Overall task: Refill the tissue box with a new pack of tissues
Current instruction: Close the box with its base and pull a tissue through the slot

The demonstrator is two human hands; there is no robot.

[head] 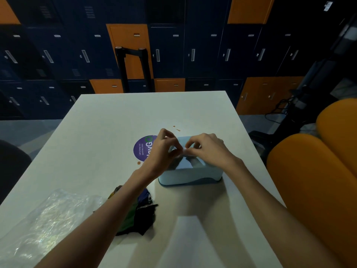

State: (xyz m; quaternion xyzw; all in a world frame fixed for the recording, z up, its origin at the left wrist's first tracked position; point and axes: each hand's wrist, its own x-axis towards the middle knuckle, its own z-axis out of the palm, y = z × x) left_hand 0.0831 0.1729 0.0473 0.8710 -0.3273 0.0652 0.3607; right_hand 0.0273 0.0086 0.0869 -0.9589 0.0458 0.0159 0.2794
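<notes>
**Both hands pinching a tissue right over the box**

I see the left hand [164, 149] and right hand [208, 151] meeting fingertip to fingertip, both narrowly pinching a small white bit of tissue [184, 149]. The tissue box [191, 176] sits directly under that pinch, its open top facing up and its long axis running parallel to the table's [135, 113] near edge. It stands about mid-table, a little toward the right edge.

Both hands are equally near, one on each side of the opening. I judge the next pull goes straight up, where nothing is in the way.

- A purple sticker [142, 149] lies just left of the box.
- A dark crumpled wrapper [143, 215] lies under the left forearm.
- Clear plastic [48, 219] is by the near left corner.
- A blurred white flat piece [185, 235] lies toward the near edge; I cannot tell what it is.
</notes>
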